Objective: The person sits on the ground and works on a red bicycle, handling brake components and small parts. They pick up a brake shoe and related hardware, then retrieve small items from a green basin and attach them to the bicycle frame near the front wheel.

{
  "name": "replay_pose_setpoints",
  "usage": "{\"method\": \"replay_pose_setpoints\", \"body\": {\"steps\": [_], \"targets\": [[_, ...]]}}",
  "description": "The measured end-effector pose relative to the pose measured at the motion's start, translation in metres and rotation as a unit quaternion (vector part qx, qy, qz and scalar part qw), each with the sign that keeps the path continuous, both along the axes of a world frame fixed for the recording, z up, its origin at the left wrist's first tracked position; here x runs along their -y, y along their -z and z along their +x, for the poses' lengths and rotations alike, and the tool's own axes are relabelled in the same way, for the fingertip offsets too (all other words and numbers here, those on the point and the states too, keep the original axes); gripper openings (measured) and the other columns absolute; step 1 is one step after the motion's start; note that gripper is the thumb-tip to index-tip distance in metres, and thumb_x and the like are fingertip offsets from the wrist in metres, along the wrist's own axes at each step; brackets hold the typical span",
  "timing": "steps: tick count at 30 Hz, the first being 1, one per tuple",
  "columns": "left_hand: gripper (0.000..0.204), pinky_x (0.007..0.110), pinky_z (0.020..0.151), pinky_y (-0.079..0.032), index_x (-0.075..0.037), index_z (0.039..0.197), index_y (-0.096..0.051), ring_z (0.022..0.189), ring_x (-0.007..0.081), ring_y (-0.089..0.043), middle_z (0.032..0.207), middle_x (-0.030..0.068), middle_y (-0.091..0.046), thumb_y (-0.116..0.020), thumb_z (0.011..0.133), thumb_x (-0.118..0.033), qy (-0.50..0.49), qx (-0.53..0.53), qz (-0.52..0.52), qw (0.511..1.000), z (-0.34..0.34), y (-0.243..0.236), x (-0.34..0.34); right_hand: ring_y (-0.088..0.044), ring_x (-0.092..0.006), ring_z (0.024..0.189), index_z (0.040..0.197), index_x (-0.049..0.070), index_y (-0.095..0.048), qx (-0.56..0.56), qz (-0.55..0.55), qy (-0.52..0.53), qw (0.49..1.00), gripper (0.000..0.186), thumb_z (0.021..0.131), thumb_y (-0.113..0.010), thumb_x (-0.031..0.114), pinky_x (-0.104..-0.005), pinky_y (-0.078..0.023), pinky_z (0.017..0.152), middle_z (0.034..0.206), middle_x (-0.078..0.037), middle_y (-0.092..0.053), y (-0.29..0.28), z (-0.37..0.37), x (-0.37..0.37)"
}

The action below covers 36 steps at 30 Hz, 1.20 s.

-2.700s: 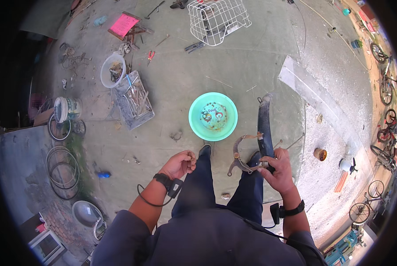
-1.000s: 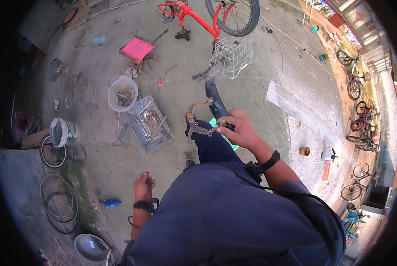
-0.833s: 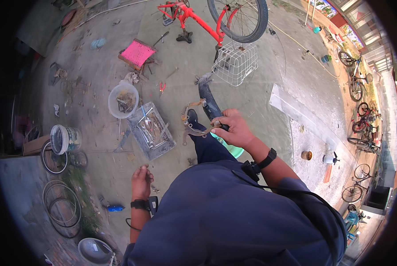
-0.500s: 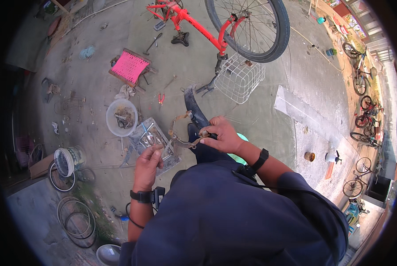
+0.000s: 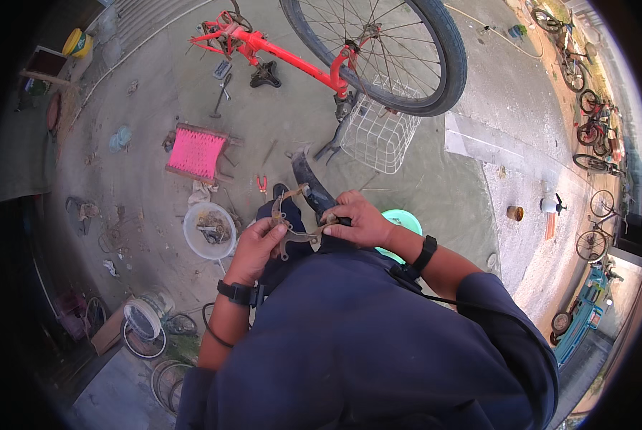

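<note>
Between my hands is a rusty, curved-armed bicycle brake caliper. My left hand pinches its left side between thumb and fingers. A black curved mudguard extends up and away from my right hand. That hand is closed around the mudguard's near end, with its thumb on the caliper's right side. My fingers hide how the two parts join. Beyond them stands an upside-down red bicycle frame with a black-tyred wheel and a white wire basket.
Left of my hands are a pale bucket of scrap parts and a pink woven stool. Red-handled pliers lie on the floor ahead. A mint-green basin is partly behind my right forearm. Several bicycles line the right side.
My left hand has moved right and taken hold of the caliper. My right hand keeps its grip. The view has shifted, and the tool tray left of my hands no longer shows.
</note>
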<state>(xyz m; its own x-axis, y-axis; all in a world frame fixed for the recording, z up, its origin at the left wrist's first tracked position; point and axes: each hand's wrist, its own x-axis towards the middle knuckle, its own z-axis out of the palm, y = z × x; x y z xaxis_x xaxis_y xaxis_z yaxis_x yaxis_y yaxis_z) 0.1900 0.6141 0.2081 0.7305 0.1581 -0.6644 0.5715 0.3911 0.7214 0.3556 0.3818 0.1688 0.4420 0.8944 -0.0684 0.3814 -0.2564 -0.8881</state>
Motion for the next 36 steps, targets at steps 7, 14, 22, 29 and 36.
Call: {"method": "replay_pose_setpoints", "body": {"steps": [7,14,22,29,36], "targets": [[0.022,0.019,0.054,-0.042,-0.005,0.107,-0.067,0.059,0.0042,-0.052,0.076,-0.005,-0.059,-0.071,0.095,-0.024,0.162,-0.013,-0.042,0.986,0.084,0.019,-0.076,-0.054,-0.0292,0.102,0.108,0.013,-0.075,-0.037,-0.012,0.115,0.993,0.031,0.083,-0.079,0.032,-0.0403,-0.043,0.092,0.096,-0.009,-0.06,0.02,0.014,-0.04],[0.023,0.02,0.056,-0.043,-0.005,0.105,-0.065,0.06,0.0039,-0.053,0.078,-0.0049,-0.061,-0.073,0.094,-0.024,0.262,-0.038,-0.068,0.962,0.139,0.022,-0.125,-0.055,-0.0306,0.103,0.12,0.015,-0.07,-0.092,-0.055,0.211,0.972,0.046,0.082,-0.08,0.037,-0.0402,-0.044,0.093,0.098,-0.011,-0.06,0.029,0.01,-0.076],[0.018,0.019,0.059,-0.041,-0.006,0.105,-0.066,0.068,0.0023,-0.049,0.084,-0.006,-0.059,-0.071,0.094,-0.02,0.342,-0.016,0.043,0.939,0.179,0.025,-0.138,-0.055,-0.0355,0.121,0.126,0.014,-0.066,-0.137,-0.152,0.294,0.934,0.053,0.083,-0.078,0.043,-0.0439,-0.042,0.106,0.125,-0.017,-0.063,0.043,0.012,-0.062],[0.017,0.022,0.06,-0.041,-0.005,0.102,-0.066,0.068,0.0038,-0.049,0.081,-0.0055,-0.057,-0.072,0.093,-0.018,0.339,0.021,0.077,0.938,0.208,0.026,-0.131,-0.068,-0.0207,0.094,0.12,0.008,-0.07,-0.313,-0.15,0.386,0.855,0.04,0.087,-0.076,0.031,-0.0341,-0.053,0.083,0.106,-0.012,-0.071,0.077,0.008,-0.025],[0.016,0.022,0.062,-0.041,-0.005,0.104,-0.066,0.07,0.0034,-0.049,0.082,-0.0058,-0.057,-0.071,0.093,-0.016,0.389,0.01,0.1,0.916,0.253,0.034,-0.145,-0.065,-0.0183,0.102,0.126,0.008,-0.066,-0.414,-0.188,0.407,0.792,0.04,0.091,-0.072,0.027,-0.0316,-0.051,0.092,0.111,-0.01,-0.071,0.112,-0.003,-0.001]]}}
